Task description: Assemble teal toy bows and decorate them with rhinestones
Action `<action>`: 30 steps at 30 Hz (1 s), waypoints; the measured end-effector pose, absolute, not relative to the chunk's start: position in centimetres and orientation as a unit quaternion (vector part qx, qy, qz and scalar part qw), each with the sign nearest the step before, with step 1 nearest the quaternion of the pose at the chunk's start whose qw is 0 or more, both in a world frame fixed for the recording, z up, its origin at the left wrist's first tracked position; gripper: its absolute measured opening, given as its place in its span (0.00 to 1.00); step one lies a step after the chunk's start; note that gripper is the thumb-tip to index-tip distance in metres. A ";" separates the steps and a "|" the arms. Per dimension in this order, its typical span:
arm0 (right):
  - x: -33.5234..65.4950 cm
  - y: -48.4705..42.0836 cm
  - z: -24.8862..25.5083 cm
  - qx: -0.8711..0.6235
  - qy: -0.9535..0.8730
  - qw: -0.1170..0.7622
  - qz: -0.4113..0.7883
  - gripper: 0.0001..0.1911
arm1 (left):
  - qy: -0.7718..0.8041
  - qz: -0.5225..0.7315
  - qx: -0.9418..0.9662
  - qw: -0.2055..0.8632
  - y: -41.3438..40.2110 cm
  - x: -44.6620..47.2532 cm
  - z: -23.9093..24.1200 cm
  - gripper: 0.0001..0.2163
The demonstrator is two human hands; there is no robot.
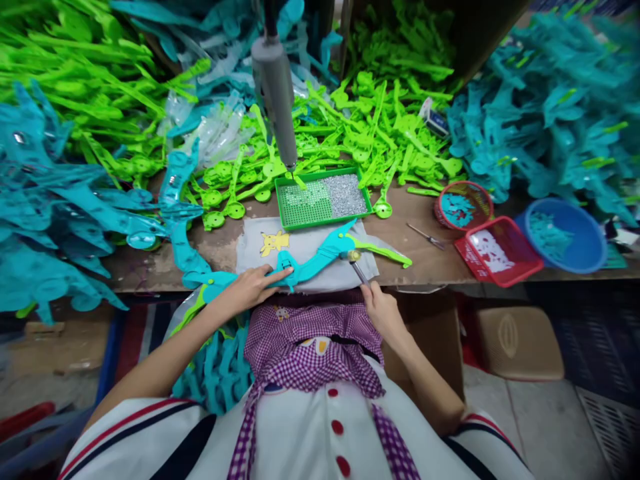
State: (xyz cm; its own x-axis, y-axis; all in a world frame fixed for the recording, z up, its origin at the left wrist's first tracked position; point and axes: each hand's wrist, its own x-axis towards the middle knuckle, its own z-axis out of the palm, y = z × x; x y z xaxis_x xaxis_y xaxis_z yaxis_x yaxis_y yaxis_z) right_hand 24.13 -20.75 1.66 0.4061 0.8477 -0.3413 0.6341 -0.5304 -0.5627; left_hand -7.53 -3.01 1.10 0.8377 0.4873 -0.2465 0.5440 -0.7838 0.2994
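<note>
A teal plastic toy bow (310,260) with green limb tips lies across a grey cloth (260,248) at the front edge of the workbench. My left hand (250,288) presses flat on the bow's grip, fingers stretched out. My right hand (381,312) is closed round a small hammer (356,265), whose metal head rests on the bow near its right end. A grey power screwdriver (276,93) hangs above a green tray (323,198) of small screws.
Piles of green parts (380,127) and teal parts (550,100) cover the bench. At right stand a round red basket (463,205), a square red basket (497,250) and a blue bowl (565,233). Scissors (425,235) lie nearby. A cardboard box (517,341) sits on the floor.
</note>
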 end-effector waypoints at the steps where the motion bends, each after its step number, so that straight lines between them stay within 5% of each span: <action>1: 24.2 -20.7 1.6 -0.813 -0.452 0.185 0.318 0.16 | 0.272 -0.074 0.941 0.186 -2.9 -7.5 1.1 0.24; 7: 25.6 -21.0 2.2 -0.803 -0.397 0.316 0.314 0.24 | 0.269 -0.062 0.939 0.205 -2.0 -7.6 1.0 0.24; 15: 26.4 -21.1 1.9 -0.855 -0.382 0.287 0.202 0.19 | 0.270 -0.076 0.941 0.190 -2.1 -7.7 1.1 0.25; 21: 26.3 -19.6 1.0 -0.856 -0.430 0.144 0.249 0.13 | 0.271 -0.062 0.939 0.202 -1.8 -7.6 1.4 0.24; 27: 28.6 -23.1 1.2 -0.897 -0.327 0.242 0.176 0.19 | 0.289 -0.045 0.931 0.219 -2.1 -7.6 1.0 0.23; 30: 29.0 -23.9 0.4 -0.889 -0.292 0.267 0.232 0.23 | 0.283 -0.049 0.927 0.240 -1.7 -7.4 1.5 0.23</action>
